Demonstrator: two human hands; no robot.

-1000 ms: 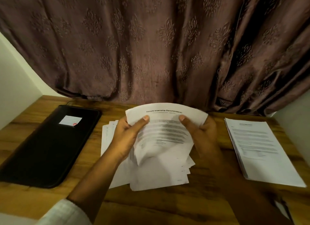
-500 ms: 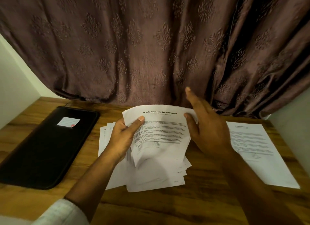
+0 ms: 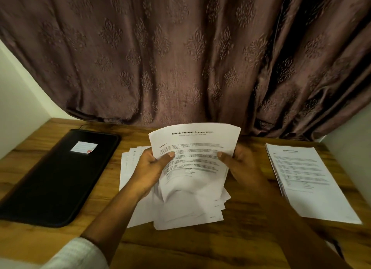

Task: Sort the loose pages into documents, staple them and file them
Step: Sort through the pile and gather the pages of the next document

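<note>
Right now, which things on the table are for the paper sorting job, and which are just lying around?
For the job:
held pages, gripped by left hand and right hand
loose pages underneath
stack at right
black folder, probably for filing

Just lying about:
curtain
cable behind the folder

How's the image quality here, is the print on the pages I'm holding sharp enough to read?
Head view: dim, warm light; on the held pages the heading reads Sample Internship Document, its end smeared, and the body lines are blurred; the right hand sits in shadow; the wide lens bends straight lines near the frame's edges.
</note>
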